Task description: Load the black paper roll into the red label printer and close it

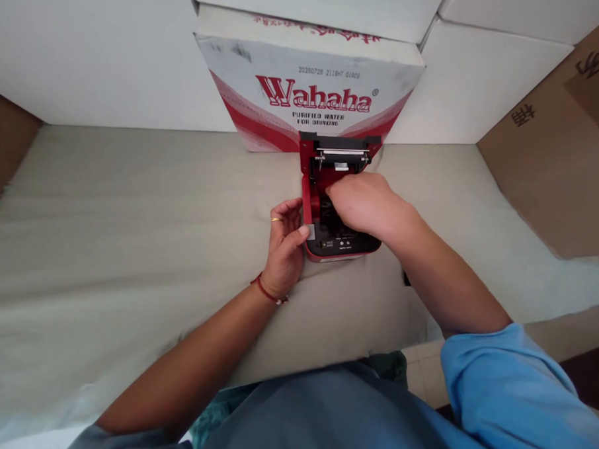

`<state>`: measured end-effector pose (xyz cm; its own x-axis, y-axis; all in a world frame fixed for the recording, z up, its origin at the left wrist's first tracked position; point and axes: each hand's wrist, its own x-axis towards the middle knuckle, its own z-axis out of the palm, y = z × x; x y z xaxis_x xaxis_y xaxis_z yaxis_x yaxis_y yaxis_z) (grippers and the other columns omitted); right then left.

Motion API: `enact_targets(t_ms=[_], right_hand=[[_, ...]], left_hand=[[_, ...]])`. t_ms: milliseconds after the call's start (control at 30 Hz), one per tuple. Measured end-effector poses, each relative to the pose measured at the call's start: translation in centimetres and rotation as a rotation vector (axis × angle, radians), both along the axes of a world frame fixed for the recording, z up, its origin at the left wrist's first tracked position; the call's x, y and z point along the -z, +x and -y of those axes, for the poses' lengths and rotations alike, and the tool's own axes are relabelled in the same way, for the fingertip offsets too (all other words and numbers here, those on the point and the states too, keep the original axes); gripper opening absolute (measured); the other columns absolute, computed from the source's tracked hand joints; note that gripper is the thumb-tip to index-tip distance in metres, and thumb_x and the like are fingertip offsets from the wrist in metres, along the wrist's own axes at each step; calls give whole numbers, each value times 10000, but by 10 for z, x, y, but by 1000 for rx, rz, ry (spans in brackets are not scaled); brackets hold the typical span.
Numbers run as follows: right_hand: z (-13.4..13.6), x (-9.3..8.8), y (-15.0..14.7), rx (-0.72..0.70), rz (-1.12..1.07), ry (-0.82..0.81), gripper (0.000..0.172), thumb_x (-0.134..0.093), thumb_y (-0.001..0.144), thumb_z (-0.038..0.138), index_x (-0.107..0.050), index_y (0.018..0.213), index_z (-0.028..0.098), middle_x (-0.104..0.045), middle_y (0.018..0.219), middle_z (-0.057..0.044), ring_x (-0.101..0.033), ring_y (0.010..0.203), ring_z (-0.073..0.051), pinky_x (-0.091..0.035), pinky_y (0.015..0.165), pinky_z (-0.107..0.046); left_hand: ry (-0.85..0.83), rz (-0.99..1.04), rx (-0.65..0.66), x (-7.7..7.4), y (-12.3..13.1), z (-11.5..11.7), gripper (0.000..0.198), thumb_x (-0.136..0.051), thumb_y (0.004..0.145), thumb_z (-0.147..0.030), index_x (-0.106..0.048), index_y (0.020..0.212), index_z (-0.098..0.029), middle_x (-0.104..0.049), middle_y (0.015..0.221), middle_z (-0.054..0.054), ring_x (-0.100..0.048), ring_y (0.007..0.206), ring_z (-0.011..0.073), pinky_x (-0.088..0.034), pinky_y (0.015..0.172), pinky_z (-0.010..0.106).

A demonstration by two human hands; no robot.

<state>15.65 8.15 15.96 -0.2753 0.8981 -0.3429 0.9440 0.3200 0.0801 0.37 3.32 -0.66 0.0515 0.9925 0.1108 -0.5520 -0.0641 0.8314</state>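
A small red and black label printer [341, 242] rests on the pale cloth with its lid [306, 152] raised. Across the inside of that lid runs a dark roller [343, 158]. My left hand [287, 247] grips the printer's left side, the thumb on the top front corner and the fingers along the outer wall. Inside the body reaches my right hand [363, 199], closed, with knuckles up and fingers bent down. Its fingertips are hidden, along with whatever they hold or touch in the compartment.
Behind the printer stands a white and red Wahaha water carton [316, 73], close to the raised lid. White boxes [113, 57] line the back. A brown cardboard box [560, 163] is at the right, another brown surface [8, 145] at the left. The cloth-covered surface [130, 243] ends near my body.
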Motion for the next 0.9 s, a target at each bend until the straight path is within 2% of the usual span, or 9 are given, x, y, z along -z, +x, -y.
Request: enact_targets(t_ms=[100, 167, 300, 367, 467, 567, 633, 733, 900], right_hand=[[4, 2, -1, 5, -10, 23, 296, -585, 1080, 139, -849, 1211, 164, -875, 1198, -195, -818, 1098, -347, -544, 845, -393], [22, -9, 10, 22, -40, 112, 265, -646, 1069, 196, -842, 1247, 194, -871, 1202, -171, -818, 1060, -356, -565, 824, -412], [63, -44, 68, 40, -174, 409, 409, -695, 1062, 370, -771, 1454, 281, -844, 1332, -108, -797, 1090, -376, -605, 845, -474], [65, -47, 102, 93, -178, 424, 420, -686, 1051, 365, -772, 1454, 286, -859, 1256, -98, -793, 1032, -357, -602, 844, -477], [44, -21, 131, 211, -93, 111, 334, -676, 1032, 329, -838, 1308, 236, -880, 1090, -106, -794, 930, -319, -587, 795, -426], [23, 20, 131, 199, -22, -89, 355, -670, 1015, 263, -848, 1319, 221, -892, 1180, -122, -817, 1020, -310, -592, 833, -389], [23, 36, 131, 197, -76, -66, 447, -673, 1009, 219, -814, 1433, 222, -871, 1341, -131, -821, 1153, -308, -608, 935, -380], [45, 39, 149, 265, -156, 35, 568, -661, 1036, 223, -713, 1599, 175, -774, 1558, -178, -812, 1246, -315, -609, 1084, -421], [80, 45, 194, 383, -131, -45, 494, -725, 1009, 294, -803, 1488, 199, -857, 1375, -162, -829, 1203, -339, -643, 1060, -456]], left_hand=[[-4, -2, 2, 0, 0, 0, 643, -989, 799, -614, -712, 1297, -316, -692, 1386, 50, -659, 1338, 269, -547, 1161, 417], [-12, 0, -4, 0, 1, 0, 637, -992, 794, -609, -719, 1287, -312, -700, 1367, 52, -663, 1321, 269, -550, 1148, 418], [-10, 4, 12, 0, 2, -1, 634, -977, 811, -602, -702, 1295, -299, -702, 1377, 69, -669, 1323, 280, -539, 1172, 442], [-11, 9, 13, 0, 2, -1, 634, -976, 809, -600, -704, 1293, -294, -709, 1373, 73, -677, 1313, 279, -544, 1167, 443], [-28, 12, -5, 0, 3, -2, 628, -990, 780, -597, -731, 1264, -292, -731, 1350, 67, -693, 1276, 271, -576, 1122, 426], [-35, 14, -15, 0, 3, -3, 609, -995, 770, -586, -745, 1240, -291, -742, 1344, 61, -701, 1264, 266, -591, 1103, 416], [-31, 19, -8, 0, 4, -3, 606, -993, 774, -575, -739, 1242, -285, -740, 1335, 63, -702, 1257, 263, -587, 1105, 415], [-25, 27, 4, 1, 4, -4, 614, -994, 779, -566, -729, 1250, -276, -733, 1328, 66, -702, 1240, 258, -579, 1099, 414], [-24, 23, -3, 0, 5, -3, 607, -989, 783, -581, -726, 1242, -282, -730, 1328, 63, -694, 1249, 263, -574, 1091, 417]])
